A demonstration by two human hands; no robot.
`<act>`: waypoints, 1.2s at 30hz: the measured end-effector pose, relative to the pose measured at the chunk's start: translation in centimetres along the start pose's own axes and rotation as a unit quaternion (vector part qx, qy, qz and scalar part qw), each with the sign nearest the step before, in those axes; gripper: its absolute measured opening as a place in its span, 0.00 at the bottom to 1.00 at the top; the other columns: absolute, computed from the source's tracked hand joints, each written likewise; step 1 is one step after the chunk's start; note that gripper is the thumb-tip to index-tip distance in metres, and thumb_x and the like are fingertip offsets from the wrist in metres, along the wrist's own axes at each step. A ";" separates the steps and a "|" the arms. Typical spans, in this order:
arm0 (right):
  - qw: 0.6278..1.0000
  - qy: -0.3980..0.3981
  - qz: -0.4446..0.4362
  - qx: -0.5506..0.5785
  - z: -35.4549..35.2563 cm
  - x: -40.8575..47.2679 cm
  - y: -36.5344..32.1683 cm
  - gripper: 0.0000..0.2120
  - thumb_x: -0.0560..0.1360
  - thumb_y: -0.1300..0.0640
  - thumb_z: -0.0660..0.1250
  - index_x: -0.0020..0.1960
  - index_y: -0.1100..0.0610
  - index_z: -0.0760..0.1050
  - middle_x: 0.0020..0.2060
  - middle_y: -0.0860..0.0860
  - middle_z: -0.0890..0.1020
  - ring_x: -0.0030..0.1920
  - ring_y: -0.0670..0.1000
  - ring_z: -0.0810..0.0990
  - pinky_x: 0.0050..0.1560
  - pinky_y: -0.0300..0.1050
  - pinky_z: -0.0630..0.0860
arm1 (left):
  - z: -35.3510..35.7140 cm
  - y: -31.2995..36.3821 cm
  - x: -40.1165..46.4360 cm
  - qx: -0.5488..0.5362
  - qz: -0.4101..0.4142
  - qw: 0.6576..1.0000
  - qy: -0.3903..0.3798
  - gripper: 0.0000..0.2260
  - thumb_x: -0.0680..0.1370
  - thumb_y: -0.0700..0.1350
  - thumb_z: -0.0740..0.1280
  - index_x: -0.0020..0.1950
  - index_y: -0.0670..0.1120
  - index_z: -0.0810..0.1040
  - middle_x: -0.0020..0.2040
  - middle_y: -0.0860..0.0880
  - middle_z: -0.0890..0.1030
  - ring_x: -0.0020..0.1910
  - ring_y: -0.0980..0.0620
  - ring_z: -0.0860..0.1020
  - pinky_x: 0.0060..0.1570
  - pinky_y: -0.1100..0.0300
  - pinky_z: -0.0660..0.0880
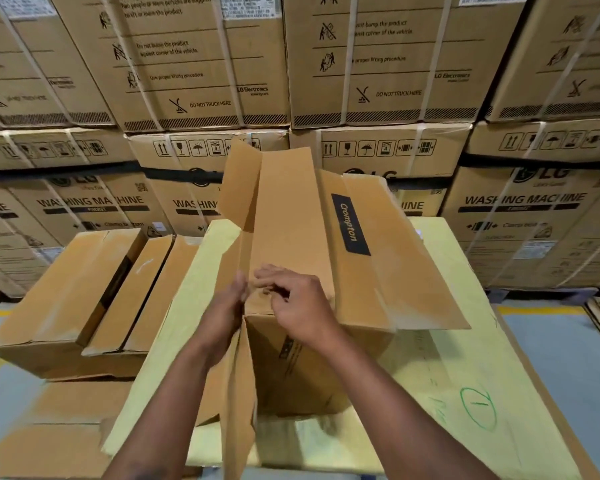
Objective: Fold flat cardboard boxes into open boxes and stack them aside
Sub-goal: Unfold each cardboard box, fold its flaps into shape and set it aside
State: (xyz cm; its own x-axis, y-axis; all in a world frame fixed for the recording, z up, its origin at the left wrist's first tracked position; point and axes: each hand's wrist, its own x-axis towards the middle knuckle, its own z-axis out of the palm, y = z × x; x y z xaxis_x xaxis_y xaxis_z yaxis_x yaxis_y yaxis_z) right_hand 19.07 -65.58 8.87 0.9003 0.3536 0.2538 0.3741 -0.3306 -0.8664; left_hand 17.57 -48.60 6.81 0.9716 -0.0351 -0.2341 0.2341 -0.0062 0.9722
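Cardboard box (309, 237) partly folded, lying on yellow sheet (465, 358). Left hand (224, 306) and right hand (298, 303) both pinching its near flap edge. Folded boxes (84, 289) stacked left of the sheet.

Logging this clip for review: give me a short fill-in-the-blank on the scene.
1. The brand printed on the box under both hands is ____.
2. That box rests on a ____-coloured sheet.
3. The folded boxes lie to the person's ____.
4. The stacked cartons behind read "____ machine".

Missing: Crompton; yellow; left; washing
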 end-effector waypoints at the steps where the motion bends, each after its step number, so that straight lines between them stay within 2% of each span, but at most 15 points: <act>1: 0.998 0.044 0.002 0.040 0.3 0.2 0.0 0.17 0.77 0.70 0.66 0.60 0.55 0.85 0.64 0.48 0.83 0.68 0.41 0.77 0.74 0.47 0.71 | 0.2 1.9 1.4 0.009 0.002 1.000 0.014 0.29 0.80 0.68 0.60 0.64 0.46 0.83 0.59 0.40 0.85 0.59 0.41 0.83 0.57 0.49 0.78; 5: 0.971 0.227 -0.014 0.074 -0.3 0.7 0.2 0.16 0.75 0.74 0.67 0.52 0.56 0.85 0.58 0.46 0.85 0.61 0.40 0.81 0.64 0.43 0.79 | 0.5 5.0 6.3 0.109 -0.058 0.990 0.061 0.17 0.82 0.56 0.68 0.61 0.44 0.81 0.56 0.41 0.84 0.50 0.45 0.81 0.44 0.54 0.76; 9: 0.934 0.350 0.006 -0.068 -3.5 0.5 2.6 0.14 0.77 0.66 0.70 0.57 0.51 0.81 0.65 0.47 0.80 0.68 0.44 0.76 0.68 0.37 0.72 | -0.3 3.9 7.5 0.134 -0.076 0.983 0.103 0.14 0.85 0.52 0.64 0.60 0.43 0.80 0.55 0.45 0.83 0.53 0.46 0.80 0.48 0.54 0.74; 13: 0.868 0.426 0.244 -0.075 -6.8 -1.1 9.1 0.16 0.78 0.58 0.69 0.65 0.53 0.76 0.68 0.53 0.75 0.69 0.56 0.72 0.65 0.52 0.71 | -4.2 1.5 7.8 0.142 -0.075 0.974 0.157 0.16 0.86 0.54 0.60 0.63 0.43 0.79 0.61 0.43 0.82 0.60 0.43 0.78 0.62 0.49 0.73; 15: 0.855 0.421 0.303 -0.026 -6.6 -1.6 11.4 0.18 0.80 0.57 0.67 0.69 0.57 0.74 0.69 0.57 0.73 0.69 0.60 0.71 0.62 0.51 0.69 | -5.9 0.5 7.9 0.154 -0.091 0.970 0.164 0.15 0.87 0.54 0.59 0.61 0.45 0.79 0.62 0.42 0.81 0.60 0.41 0.78 0.63 0.46 0.73; 18: 0.826 0.507 0.248 0.009 -5.1 -0.9 11.5 0.16 0.79 0.65 0.65 0.67 0.61 0.73 0.67 0.59 0.73 0.67 0.61 0.73 0.58 0.47 0.69 | -7.6 -0.3 8.2 0.175 -0.099 0.966 0.163 0.15 0.87 0.53 0.59 0.59 0.45 0.80 0.61 0.40 0.82 0.58 0.40 0.79 0.61 0.47 0.73; 21: 0.776 0.605 0.178 0.004 -4.5 -0.5 11.3 0.16 0.78 0.67 0.64 0.65 0.64 0.71 0.66 0.63 0.71 0.65 0.61 0.72 0.61 0.47 0.70 | -8.4 -0.5 8.5 0.239 -0.093 0.948 0.189 0.21 0.87 0.55 0.57 0.70 0.42 0.77 0.67 0.40 0.79 0.63 0.39 0.77 0.63 0.47 0.73; 23: 0.745 0.632 0.207 0.060 -4.9 0.0 12.1 0.13 0.81 0.64 0.63 0.65 0.63 0.72 0.63 0.62 0.73 0.60 0.58 0.74 0.57 0.43 0.68 | -8.9 -0.4 8.4 0.328 -0.089 0.914 0.223 0.25 0.87 0.58 0.56 0.77 0.43 0.70 0.73 0.40 0.75 0.69 0.37 0.74 0.67 0.45 0.72; 25: 0.740 0.582 0.256 0.219 -4.4 0.3 14.0 0.08 0.83 0.61 0.60 0.55 0.54 0.77 0.53 0.56 0.79 0.50 0.57 0.77 0.51 0.47 0.71 | -9.1 0.4 7.9 0.361 -0.061 0.904 0.221 0.29 0.85 0.64 0.52 0.78 0.46 0.69 0.74 0.42 0.75 0.70 0.38 0.74 0.67 0.43 0.73; 27: 0.757 0.468 0.311 0.332 -2.9 0.3 15.3 0.15 0.82 0.64 0.57 0.44 0.51 0.78 0.43 0.55 0.79 0.41 0.56 0.76 0.39 0.47 0.77 | -9.0 2.0 6.9 0.319 -0.015 0.932 0.171 0.33 0.83 0.70 0.48 0.78 0.50 0.69 0.74 0.45 0.74 0.71 0.41 0.73 0.70 0.43 0.71; 29: 0.771 0.385 0.351 0.367 -1.4 0.3 16.0 0.15 0.82 0.66 0.57 0.45 0.53 0.77 0.43 0.56 0.78 0.40 0.54 0.75 0.29 0.39 0.77 | -8.6 3.7 5.7 0.257 0.027 0.958 0.121 0.38 0.79 0.75 0.49 0.82 0.53 0.63 0.80 0.49 0.67 0.78 0.44 0.66 0.75 0.44 0.64; 30: 0.786 0.362 0.360 0.350 -1.0 0.4 15.6 0.13 0.83 0.66 0.58 0.47 0.56 0.77 0.43 0.56 0.79 0.39 0.52 0.76 0.29 0.38 0.76 | -8.4 4.5 5.1 0.263 0.047 0.957 0.113 0.42 0.76 0.78 0.51 0.84 0.54 0.58 0.83 0.50 0.62 0.81 0.45 0.61 0.77 0.42 0.61; 32: 0.822 0.312 0.353 0.320 -0.4 1.1 15.5 0.10 0.84 0.63 0.59 0.53 0.58 0.79 0.43 0.55 0.82 0.40 0.52 0.79 0.39 0.46 0.77 | -7.1 5.7 4.1 0.392 0.081 0.907 0.129 0.47 0.74 0.78 0.57 0.85 0.55 0.48 0.85 0.49 0.50 0.83 0.46 0.51 0.79 0.38 0.53; 34: 0.847 0.269 0.357 0.286 -0.4 2.1 15.2 0.13 0.83 0.55 0.61 0.59 0.59 0.80 0.50 0.57 0.83 0.47 0.56 0.79 0.50 0.55 0.75 | -4.7 6.0 3.4 0.548 0.135 0.814 0.133 0.49 0.74 0.75 0.58 0.84 0.55 0.39 0.84 0.49 0.38 0.83 0.47 0.39 0.80 0.40 0.43; 36: 0.854 0.235 0.381 0.265 -0.6 3.1 15.3 0.20 0.79 0.49 0.61 0.61 0.62 0.81 0.51 0.62 0.82 0.48 0.60 0.79 0.52 0.59 0.73 | -1.7 5.5 3.4 0.661 0.214 0.710 0.111 0.43 0.77 0.72 0.51 0.84 0.53 0.36 0.82 0.47 0.32 0.81 0.44 0.31 0.79 0.37 0.35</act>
State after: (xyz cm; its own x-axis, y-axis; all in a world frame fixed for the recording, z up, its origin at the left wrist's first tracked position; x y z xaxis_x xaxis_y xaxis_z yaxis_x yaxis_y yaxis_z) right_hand 27.69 -70.03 -3.35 0.8740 -0.2186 -0.4340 -0.4017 0.1772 -0.8984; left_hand 22.19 -47.04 11.31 0.9596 -0.1599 0.2317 -0.1808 -0.9809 0.0719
